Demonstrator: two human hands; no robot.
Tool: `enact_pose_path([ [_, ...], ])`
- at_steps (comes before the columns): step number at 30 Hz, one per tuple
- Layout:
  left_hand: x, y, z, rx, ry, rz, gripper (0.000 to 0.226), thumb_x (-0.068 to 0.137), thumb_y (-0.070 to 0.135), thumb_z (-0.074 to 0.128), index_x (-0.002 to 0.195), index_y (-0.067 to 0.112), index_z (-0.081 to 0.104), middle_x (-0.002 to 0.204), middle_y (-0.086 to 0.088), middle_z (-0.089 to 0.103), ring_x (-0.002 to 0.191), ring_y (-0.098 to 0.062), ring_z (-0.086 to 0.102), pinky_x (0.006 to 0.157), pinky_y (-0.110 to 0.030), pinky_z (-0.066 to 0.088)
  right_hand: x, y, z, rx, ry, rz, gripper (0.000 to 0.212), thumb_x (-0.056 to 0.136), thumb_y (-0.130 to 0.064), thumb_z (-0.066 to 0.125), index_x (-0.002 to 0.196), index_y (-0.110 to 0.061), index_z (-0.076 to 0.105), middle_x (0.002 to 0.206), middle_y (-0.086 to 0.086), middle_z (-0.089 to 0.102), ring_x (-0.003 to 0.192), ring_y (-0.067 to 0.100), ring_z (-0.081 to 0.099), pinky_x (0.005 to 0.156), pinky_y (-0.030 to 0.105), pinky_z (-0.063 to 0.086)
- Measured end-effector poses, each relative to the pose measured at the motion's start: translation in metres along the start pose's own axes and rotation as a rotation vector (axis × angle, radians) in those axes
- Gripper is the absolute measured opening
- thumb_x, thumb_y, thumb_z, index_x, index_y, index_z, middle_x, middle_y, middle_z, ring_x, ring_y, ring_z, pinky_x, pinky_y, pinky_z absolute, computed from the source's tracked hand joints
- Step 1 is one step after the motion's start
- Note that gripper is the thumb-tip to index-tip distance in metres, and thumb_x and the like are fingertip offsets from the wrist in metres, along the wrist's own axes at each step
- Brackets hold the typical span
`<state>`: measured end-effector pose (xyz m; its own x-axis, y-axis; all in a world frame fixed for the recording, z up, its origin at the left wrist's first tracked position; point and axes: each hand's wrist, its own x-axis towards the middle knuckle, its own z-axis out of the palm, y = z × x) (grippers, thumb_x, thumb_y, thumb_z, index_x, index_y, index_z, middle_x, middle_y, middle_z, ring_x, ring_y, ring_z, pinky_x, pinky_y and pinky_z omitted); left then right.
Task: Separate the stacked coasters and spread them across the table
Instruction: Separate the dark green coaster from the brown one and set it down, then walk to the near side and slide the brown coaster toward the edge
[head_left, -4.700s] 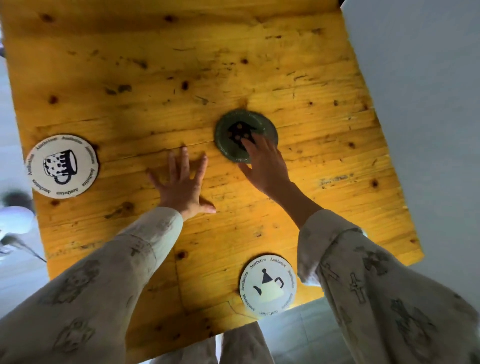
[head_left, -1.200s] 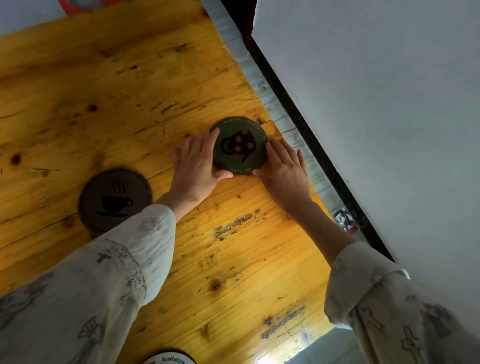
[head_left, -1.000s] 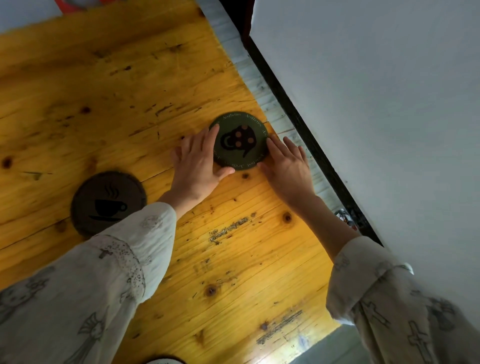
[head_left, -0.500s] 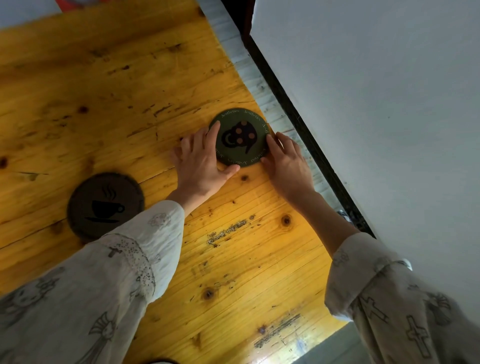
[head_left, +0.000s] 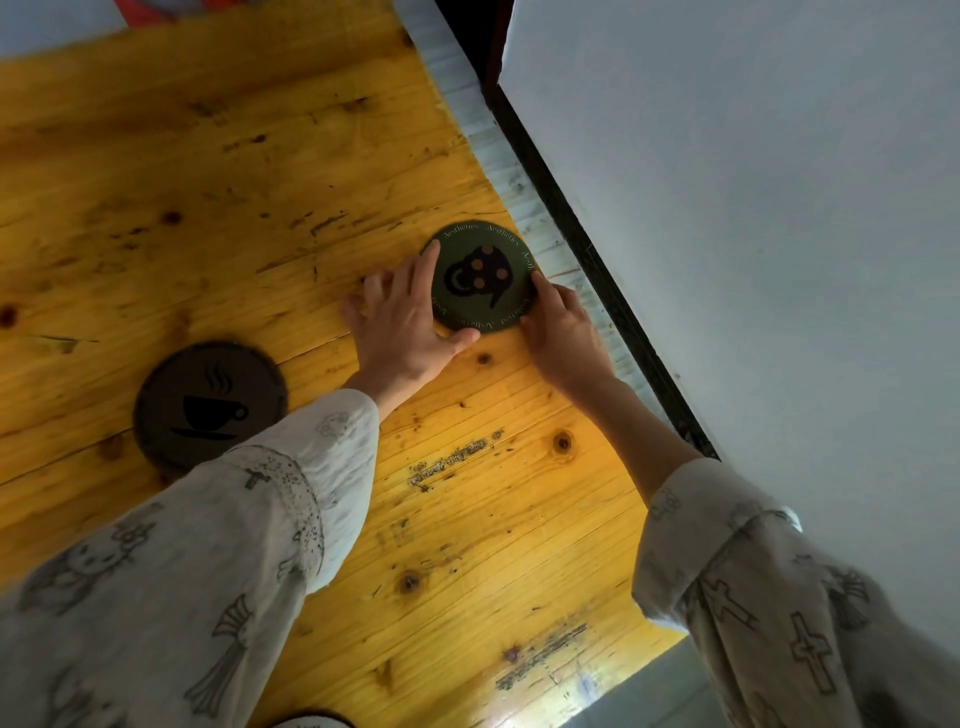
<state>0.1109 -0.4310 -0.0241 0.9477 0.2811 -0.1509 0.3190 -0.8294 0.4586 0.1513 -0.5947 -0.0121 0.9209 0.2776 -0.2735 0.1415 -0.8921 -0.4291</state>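
A dark green coaster (head_left: 480, 280) with a spotted mug print lies flat near the table's right edge. My left hand (head_left: 402, 325) cups its left rim between forefinger and thumb. My right hand (head_left: 563, 332) presses its fingertips against the lower right rim, so the coaster is held between both hands. Whether another coaster lies under it cannot be told. A dark brown coaster (head_left: 208, 405) with a steaming cup print lies to the left, partly covered by my left sleeve. The rim of a white coaster (head_left: 311, 721) peeks in at the bottom edge.
The yellow wooden table (head_left: 234, 182) ends just right of the green coaster, where a pale strip (head_left: 524, 197) and a black rail (head_left: 613, 291) run along a grey wall (head_left: 753, 234). The table's near edge is at the lower right.
Both hands have slid the green coaster a little farther away and toward the table's right edge. The brown coaster has stayed in place.
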Motion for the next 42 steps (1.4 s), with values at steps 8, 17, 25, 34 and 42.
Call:
enact_pose_path([
  [8, -0.038, -0.017, -0.036, -0.186, -0.267, 0.02, 0.096, 0.075, 0.047, 0.064, 0.144, 0.027, 0.001, 0.157, -0.011, 0.004, 0.144, -0.032, 0.001, 0.117, -0.049, 0.008, -0.044, -0.037, -0.018, 0.006, -0.012, 0.024, 0.055, 0.095, -0.028, 0.045, 0.145, -0.015, 0.025, 0.156, 0.012, 0.021, 0.144, 0.032, 0.017, 0.118, 0.054, 0.018],
  [17, -0.216, -0.087, -0.151, -0.403, -0.022, -0.168, 0.064, 0.083, 0.029, 0.062, 0.135, 0.005, 0.035, 0.142, -0.018, 0.039, 0.132, -0.029, 0.035, 0.108, -0.037, 0.027, -0.167, -0.175, 0.006, 0.273, -0.128, -0.14, 0.043, 0.097, -0.02, 0.044, 0.138, -0.009, 0.039, 0.142, 0.015, 0.045, 0.132, 0.031, 0.04, 0.106, 0.043, 0.037],
  [25, -0.356, -0.228, -0.208, -0.452, 0.097, -0.435, 0.06, 0.082, 0.031, 0.063, 0.135, 0.017, 0.037, 0.138, -0.013, 0.044, 0.131, -0.029, 0.036, 0.109, -0.043, 0.03, -0.275, -0.274, 0.074, 0.185, -0.356, -0.3, 0.043, 0.096, -0.021, 0.045, 0.138, -0.012, 0.038, 0.138, 0.014, 0.051, 0.129, 0.028, 0.046, 0.103, 0.041, 0.04],
  [34, -0.475, -0.401, -0.28, -0.505, 0.109, -0.465, 0.059, 0.082, 0.035, 0.061, 0.134, 0.018, 0.038, 0.139, -0.011, 0.044, 0.13, -0.026, 0.038, 0.107, -0.036, 0.03, -0.381, -0.44, 0.184, 0.107, -0.405, -0.361, 0.044, 0.096, -0.023, 0.047, 0.138, -0.012, 0.038, 0.135, 0.013, 0.054, 0.126, 0.026, 0.049, 0.103, 0.036, 0.038],
  [42, -0.526, -0.519, -0.363, -0.443, 0.167, -0.457, 0.056, 0.082, 0.029, 0.062, 0.132, 0.015, 0.042, 0.135, -0.012, 0.048, 0.127, -0.025, 0.042, 0.105, -0.03, 0.027, -0.424, -0.567, 0.238, 0.182, -0.409, -0.391, 0.045, 0.094, -0.023, 0.05, 0.137, -0.014, 0.04, 0.131, 0.013, 0.057, 0.124, 0.024, 0.051, 0.102, 0.032, 0.038],
])
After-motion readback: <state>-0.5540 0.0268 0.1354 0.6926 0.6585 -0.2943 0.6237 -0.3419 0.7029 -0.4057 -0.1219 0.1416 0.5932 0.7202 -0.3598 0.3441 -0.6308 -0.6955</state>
